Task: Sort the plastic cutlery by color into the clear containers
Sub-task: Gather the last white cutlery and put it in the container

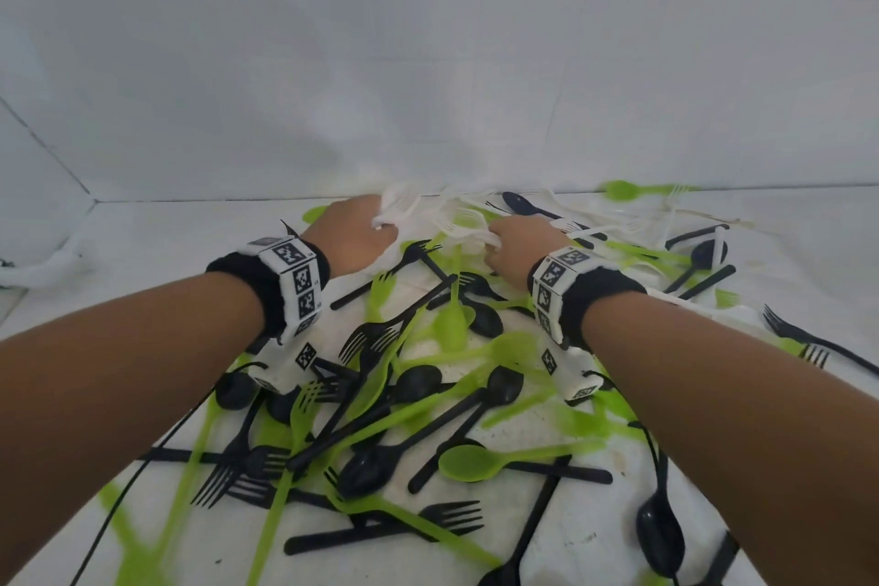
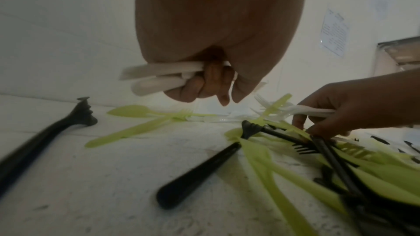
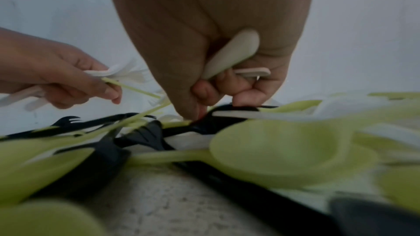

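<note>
Gripping white cutlery (image 1: 404, 207), left hand (image 1: 352, 236); handles pointing left.

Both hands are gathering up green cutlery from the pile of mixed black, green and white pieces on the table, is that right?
Not quite: the colour is wrong. The left hand grips white cutlery, and the right hand also holds white pieces, as both wrist views show. The rest holds: the mixed pile lies on the table.
</note>
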A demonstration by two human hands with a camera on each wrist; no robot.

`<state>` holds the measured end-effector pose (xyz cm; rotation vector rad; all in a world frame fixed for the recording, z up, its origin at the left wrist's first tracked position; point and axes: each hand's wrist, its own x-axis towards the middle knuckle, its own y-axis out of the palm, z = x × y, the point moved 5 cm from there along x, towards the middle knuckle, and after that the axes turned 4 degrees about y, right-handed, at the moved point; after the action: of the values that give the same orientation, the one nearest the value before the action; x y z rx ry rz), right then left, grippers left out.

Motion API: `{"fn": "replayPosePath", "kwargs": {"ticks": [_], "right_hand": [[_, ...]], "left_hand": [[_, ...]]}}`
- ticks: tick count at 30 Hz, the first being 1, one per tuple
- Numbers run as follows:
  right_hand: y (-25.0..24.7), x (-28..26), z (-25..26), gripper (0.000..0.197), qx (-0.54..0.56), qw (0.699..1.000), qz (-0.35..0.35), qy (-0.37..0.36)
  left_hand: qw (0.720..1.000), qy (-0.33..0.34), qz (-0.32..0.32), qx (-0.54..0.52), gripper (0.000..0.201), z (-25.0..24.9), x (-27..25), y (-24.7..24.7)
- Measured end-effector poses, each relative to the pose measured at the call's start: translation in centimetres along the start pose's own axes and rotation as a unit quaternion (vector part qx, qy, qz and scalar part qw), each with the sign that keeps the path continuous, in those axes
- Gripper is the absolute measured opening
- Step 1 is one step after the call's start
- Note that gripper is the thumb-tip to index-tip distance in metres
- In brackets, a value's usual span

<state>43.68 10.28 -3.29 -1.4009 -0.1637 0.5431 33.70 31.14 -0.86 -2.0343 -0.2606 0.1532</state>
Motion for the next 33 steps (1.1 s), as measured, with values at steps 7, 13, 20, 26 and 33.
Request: {"fn": "replayPosePath", "kwargs": {"ticks": [7, 13, 20, 26, 33], "right_hand": [[0.0, -0.1, -0.7, 0.023, 0.048, 0.999, -0.021, 0.006], [-0.4, -0.7, -1.8, 0.015, 0.109, 0.991, -0.053, 0.05], [-1.2, -0.4, -2.7, 0.019, 0.143, 0.982, -0.044, 0.117], [-2.0, -0.6, -2.3, 0.017, 0.192, 0.972, -0.062, 0.124], [-2.3, -0.7, -1.4, 0.029, 0.164, 0.976, -0.038, 0.136]], "left_hand": [[0.999, 0.021, -0.012, 0.046, 0.024, -0.6, 3.1, 1.0], [0.99, 0.045, 0.057, 0.119, 0.022, -0.9, 5.3, 2.7], [0.991, 0.048, 0.054, 0.114, 0.028, -0.1, 4.7, 2.9], [0.997, 0.04, 0.067, -0.007, 0.018, -0.8, 2.5, 1.4], [0.995, 0.06, 0.069, 0.05, 0.021, -0.8, -0.2, -1.2]]}}
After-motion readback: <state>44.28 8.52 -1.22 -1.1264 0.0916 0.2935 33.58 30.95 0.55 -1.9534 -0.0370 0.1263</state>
